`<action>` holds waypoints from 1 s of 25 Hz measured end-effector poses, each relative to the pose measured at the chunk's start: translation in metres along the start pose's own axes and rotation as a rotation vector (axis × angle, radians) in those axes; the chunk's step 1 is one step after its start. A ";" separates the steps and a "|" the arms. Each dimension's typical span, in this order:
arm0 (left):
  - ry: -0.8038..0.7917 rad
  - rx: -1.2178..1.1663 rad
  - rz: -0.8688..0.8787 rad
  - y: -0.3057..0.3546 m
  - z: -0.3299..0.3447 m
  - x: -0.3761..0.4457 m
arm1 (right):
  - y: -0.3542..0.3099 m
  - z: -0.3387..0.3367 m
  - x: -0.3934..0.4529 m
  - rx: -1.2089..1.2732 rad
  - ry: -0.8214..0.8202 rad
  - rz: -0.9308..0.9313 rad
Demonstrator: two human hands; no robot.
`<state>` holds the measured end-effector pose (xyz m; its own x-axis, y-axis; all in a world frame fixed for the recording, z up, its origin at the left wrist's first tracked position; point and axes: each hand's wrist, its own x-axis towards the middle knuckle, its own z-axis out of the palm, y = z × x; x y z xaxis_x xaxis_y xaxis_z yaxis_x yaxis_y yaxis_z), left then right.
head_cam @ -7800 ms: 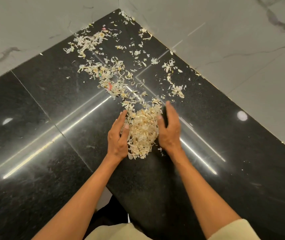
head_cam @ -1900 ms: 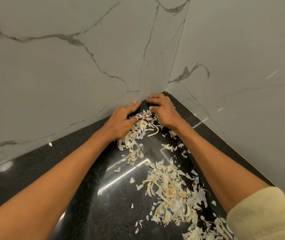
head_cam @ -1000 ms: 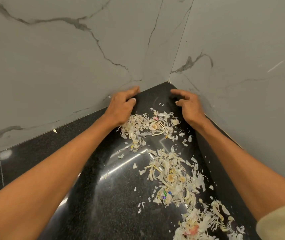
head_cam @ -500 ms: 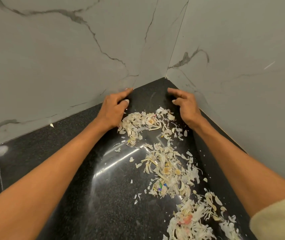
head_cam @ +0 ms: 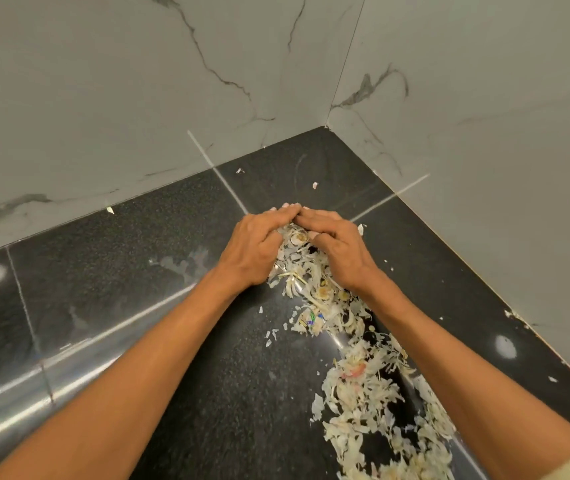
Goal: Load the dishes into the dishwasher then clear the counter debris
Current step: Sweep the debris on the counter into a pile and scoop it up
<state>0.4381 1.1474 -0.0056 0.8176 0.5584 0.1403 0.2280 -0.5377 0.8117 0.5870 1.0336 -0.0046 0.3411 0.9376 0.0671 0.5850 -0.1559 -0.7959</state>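
Though no dishes or dishwasher show in this view, the step in hand looks to be the second half of the task: clearing the debris.

The walls (head_cam: 138, 98), grey marble-look tile, meet at the far corner of the counter (head_cam: 120, 306), a polished black stone surface with pale seams and bright reflections.

Both forearms reach from the near edge toward that corner. The left hand (head_cam: 254, 249) and right hand (head_cam: 337, 249) lie side by side with fingertips touching at the far end, fingers bent and cupped over the head of the debris (head_cam: 314, 289), forming a closed wedge around it. They rake and corral the scraps more than lift them; whether anything is truly pinched under the palms I cannot tell.

The debris, pale vegetable peelings and shreds with a few coloured bits, runs in a ragged trail from between the hands back toward the near right edge, where the thickest heap (head_cam: 380, 410) lies beside the right forearm.

A few stray flakes remain beyond the hands near the far corner (head_cam: 315, 185), one by the left wall's foot (head_cam: 110, 210), and some along the right wall's foot.

Next, I judge, the hands must drag toward the near edge while staying pressed flat on the stone, merging the trail into one heap; light flakes may slip past the fingertips, so the strays need a second sweep.
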 end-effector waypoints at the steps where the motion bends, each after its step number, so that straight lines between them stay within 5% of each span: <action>1: 0.003 -0.012 -0.007 0.004 0.004 -0.010 | -0.001 0.001 -0.010 0.003 -0.002 0.003; 25: -0.020 -0.063 -0.087 0.092 0.076 -0.199 | -0.052 0.013 -0.216 0.117 0.012 0.141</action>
<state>0.3370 0.9387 -0.0022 0.8065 0.5884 0.0572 0.2655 -0.4469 0.8543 0.4738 0.8429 0.0146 0.4226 0.9053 -0.0432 0.4419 -0.2474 -0.8622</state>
